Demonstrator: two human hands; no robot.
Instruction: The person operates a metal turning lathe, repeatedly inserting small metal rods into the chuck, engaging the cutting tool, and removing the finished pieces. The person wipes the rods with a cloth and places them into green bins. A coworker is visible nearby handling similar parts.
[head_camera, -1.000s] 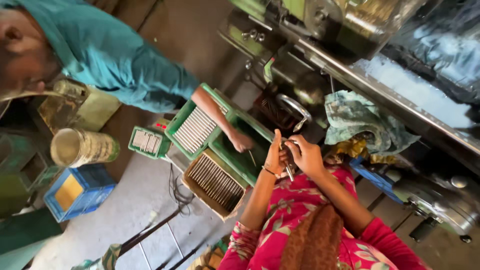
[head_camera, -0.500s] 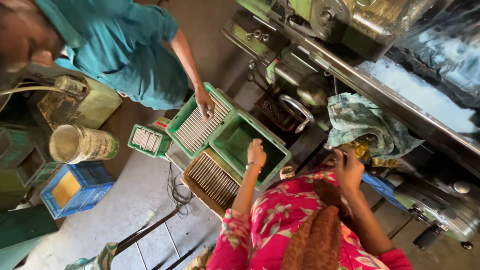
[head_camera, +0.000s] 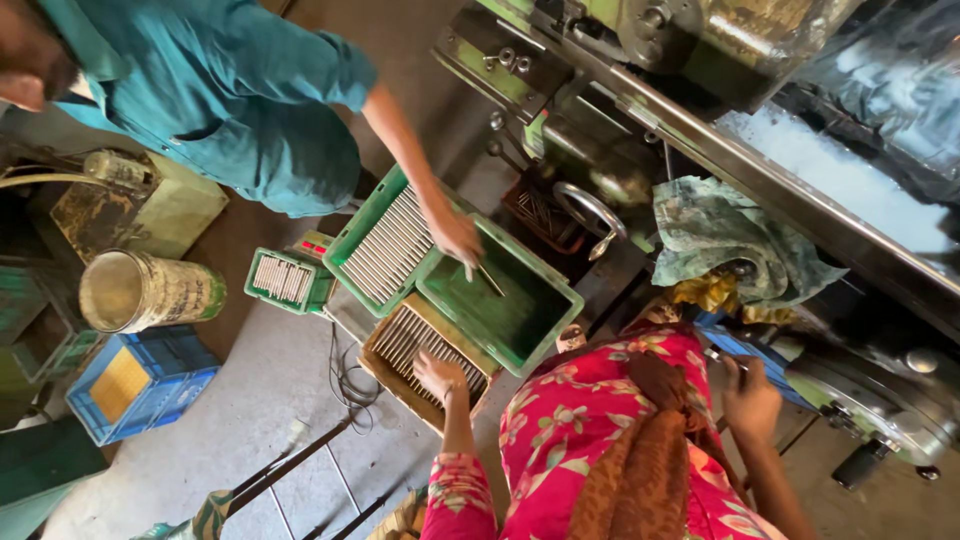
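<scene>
A: How many trays by the left hand (head_camera: 438, 374)?
B: 3 green trays, 1 brown tray (head_camera: 425, 352) of rods; its spread fingers rest there.
A: The right hand (head_camera: 750, 400)?
B: Curled near a blue crate (head_camera: 745, 350); grip unclear. 1 co-worker's hand (head_camera: 452, 232) holds 1 rod.

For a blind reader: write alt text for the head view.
The left hand rests on metal rods in a brown tray; the right hand reaches toward a machine. A co-worker's hand drops a rod into an emptier green tray.

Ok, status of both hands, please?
Left hand on rods in brown tray. Right hand by machine, grip unclear. Co-worker's hand over green tray.
</scene>
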